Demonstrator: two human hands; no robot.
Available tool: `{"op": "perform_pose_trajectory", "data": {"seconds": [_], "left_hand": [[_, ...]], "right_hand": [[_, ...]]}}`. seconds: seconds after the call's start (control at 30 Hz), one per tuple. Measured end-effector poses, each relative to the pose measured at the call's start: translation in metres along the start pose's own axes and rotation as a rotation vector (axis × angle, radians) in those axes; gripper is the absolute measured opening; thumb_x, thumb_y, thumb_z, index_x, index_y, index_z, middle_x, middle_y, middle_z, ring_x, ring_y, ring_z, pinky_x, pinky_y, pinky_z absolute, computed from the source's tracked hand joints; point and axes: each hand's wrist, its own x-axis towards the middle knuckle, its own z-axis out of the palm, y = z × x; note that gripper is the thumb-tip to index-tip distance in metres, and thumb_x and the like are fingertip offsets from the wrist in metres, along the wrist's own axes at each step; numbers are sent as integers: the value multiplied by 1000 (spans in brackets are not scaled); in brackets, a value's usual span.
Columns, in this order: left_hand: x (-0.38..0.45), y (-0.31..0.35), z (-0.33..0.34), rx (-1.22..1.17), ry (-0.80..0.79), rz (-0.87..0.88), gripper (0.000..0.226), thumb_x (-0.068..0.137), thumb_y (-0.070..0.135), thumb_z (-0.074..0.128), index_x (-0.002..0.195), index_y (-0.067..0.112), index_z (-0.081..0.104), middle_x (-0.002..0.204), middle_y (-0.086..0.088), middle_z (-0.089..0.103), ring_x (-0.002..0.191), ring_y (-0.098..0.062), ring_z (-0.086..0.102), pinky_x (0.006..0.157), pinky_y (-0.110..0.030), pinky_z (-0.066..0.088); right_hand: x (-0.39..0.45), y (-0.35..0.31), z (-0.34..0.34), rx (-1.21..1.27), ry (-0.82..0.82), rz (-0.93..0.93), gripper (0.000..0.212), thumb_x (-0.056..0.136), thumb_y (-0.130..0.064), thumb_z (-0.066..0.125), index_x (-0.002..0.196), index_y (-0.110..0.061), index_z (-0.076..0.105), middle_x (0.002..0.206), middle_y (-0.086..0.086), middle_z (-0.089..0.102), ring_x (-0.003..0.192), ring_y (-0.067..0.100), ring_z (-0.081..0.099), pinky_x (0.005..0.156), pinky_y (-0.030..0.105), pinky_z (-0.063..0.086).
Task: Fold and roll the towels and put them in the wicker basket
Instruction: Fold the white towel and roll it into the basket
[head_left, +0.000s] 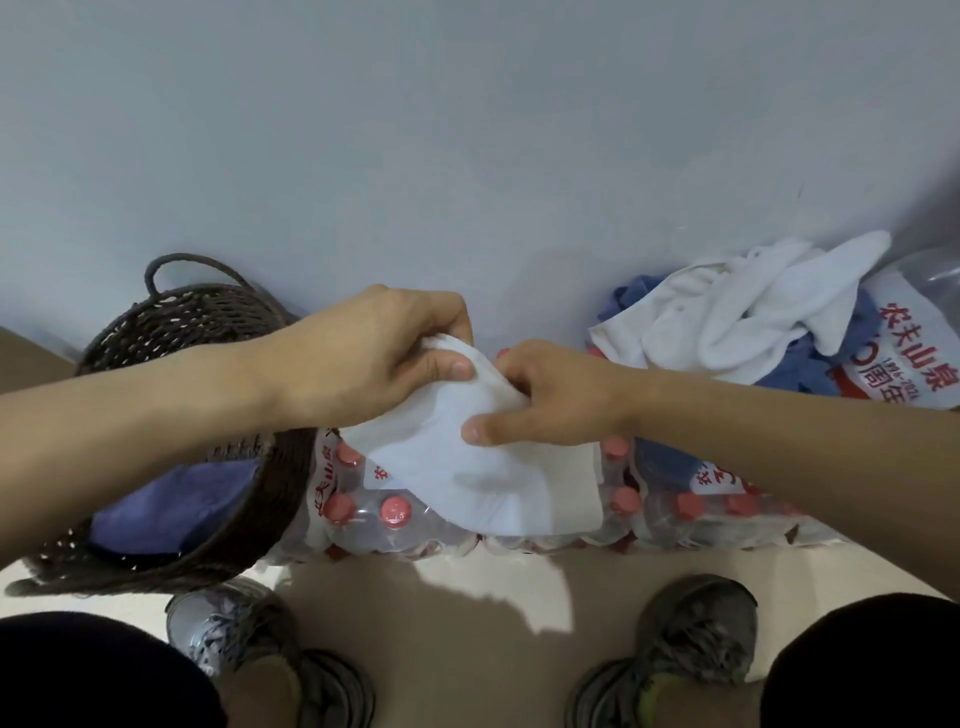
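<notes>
Both the left hand (374, 353) and right hand (550, 400) pinch the white towel (483, 478) at centre frame over bottled water packs (374, 514); a loosened pinch risks unfolding before the wicker basket (171, 332) at nine o'clock.

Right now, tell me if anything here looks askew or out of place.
The basket leans tilted against the bottle packs, its opening toward the person, a blue towel inside. Unfolded towels lie heaped on the packs at right. Both the left hand and right hand hold a white towel. Nothing looks spilled or damaged.
</notes>
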Motion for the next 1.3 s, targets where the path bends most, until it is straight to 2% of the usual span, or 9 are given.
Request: {"op": "perform_pose_trajectory", "data": {"seconds": [0.13,0.27,0.47,0.57,0.67,0.8,0.87,1.0,1.3], "left_hand": [[-5,-10,-7,30,79,-96,16,94,33,56,93,18,63,80,11,63,75,-8,58,62,-10,39],[-7,-25,-15,78,108,-280,22,94,40,54,90,19,61,73,8,60,66,-5,56,55,-16,37],[-10,-48,4,-188,-165,-583,22,93,35,63,83,15,66,70,-6,72,55,-22,71,55,-31,59],[-11,-68,31,-179,-324,-675,21,95,25,61,86,8,69,75,-8,70,65,-23,72,60,-35,60],[-7,-84,55,-292,-407,-836,22,98,19,56,97,0,66,77,-12,71,63,-23,71,59,-33,61],[2,-101,76,160,-445,-732,29,97,31,52,105,7,67,103,-10,67,91,-25,65,77,-31,52],[5,-107,82,298,-492,-665,29,98,30,49,109,7,64,109,-10,65,100,-25,62,84,-31,49],[8,-116,84,320,-542,-573,25,94,36,53,103,13,58,96,-2,61,85,-19,57,74,-28,47],[11,-125,88,385,-544,-519,25,91,34,61,105,14,60,100,-4,65,85,-21,59,72,-26,45]], "right_hand": [[-8,11,-13,-39,-175,142,13,76,-43,80,77,-34,72,78,-17,72,72,1,68,66,21,57],[-19,40,-25,-94,-437,439,22,74,-36,84,92,-30,71,86,-17,74,85,7,69,75,22,55],[-34,82,-33,442,-594,772,33,90,-9,67,122,-9,60,118,10,71,105,29,69,91,45,56],[-38,101,-27,502,-494,820,39,91,-16,67,127,-7,56,121,16,69,109,34,67,94,52,53],[-36,118,-11,518,-173,831,38,89,-22,70,123,-8,60,114,16,71,105,36,68,87,50,57],[-25,126,2,469,175,720,35,78,-14,82,107,-13,64,103,9,74,83,25,75,66,43,62],[-22,124,2,345,156,722,39,71,-15,87,99,-18,61,96,5,72,74,23,75,58,38,61],[-20,115,-1,105,-72,900,40,65,-23,92,92,-11,65,73,6,75,65,22,74,52,32,59],[-19,122,-13,237,-30,890,20,83,-13,78,97,-9,65,72,9,75,60,21,73,52,30,57]]}}
